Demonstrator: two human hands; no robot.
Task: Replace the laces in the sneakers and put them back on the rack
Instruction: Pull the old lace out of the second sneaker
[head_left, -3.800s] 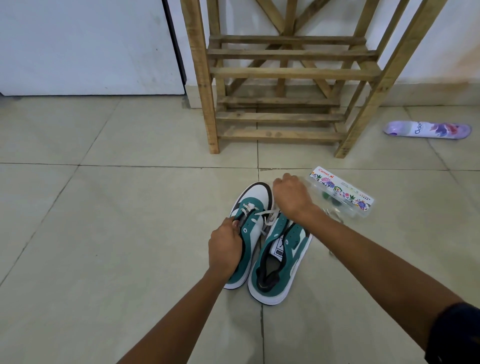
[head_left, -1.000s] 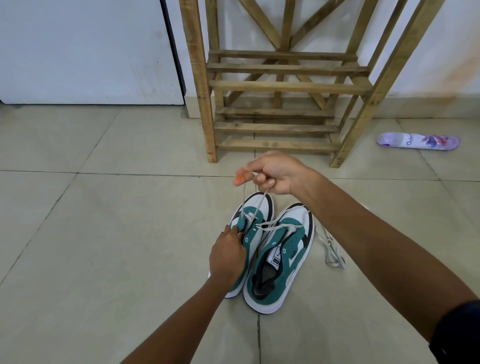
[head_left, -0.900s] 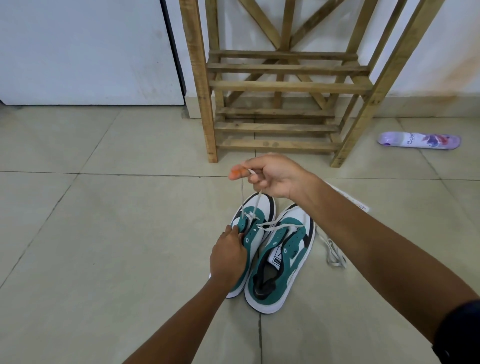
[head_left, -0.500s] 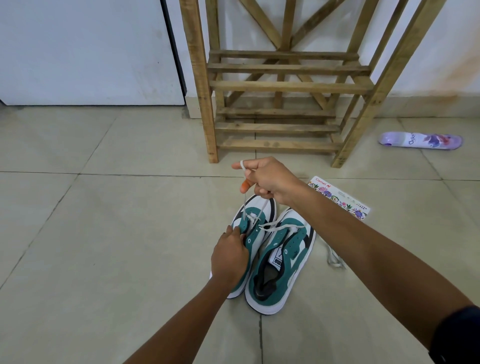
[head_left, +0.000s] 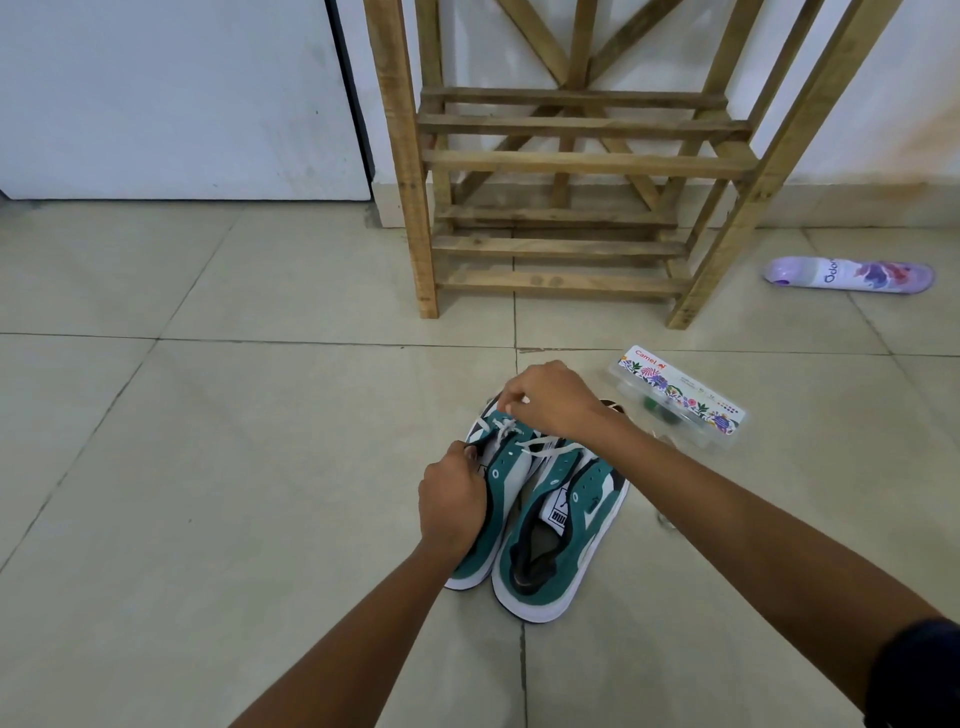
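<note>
While the left hand (head_left: 453, 512) grips the side of the left sneaker (head_left: 483, 499) on the floor, the right hand (head_left: 550, 400) has its fingers pinched on the white lace (head_left: 506, 428) near the toe, so lacing seems underway, and the next eyelet likely needs careful threading.

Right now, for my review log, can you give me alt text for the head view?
A person's right hand pinches a white lace at the toe end of the left sneaker while the left hand grips its side; the right sneaker lies alongside on the tiled floor, before an empty wooden rack.
</note>
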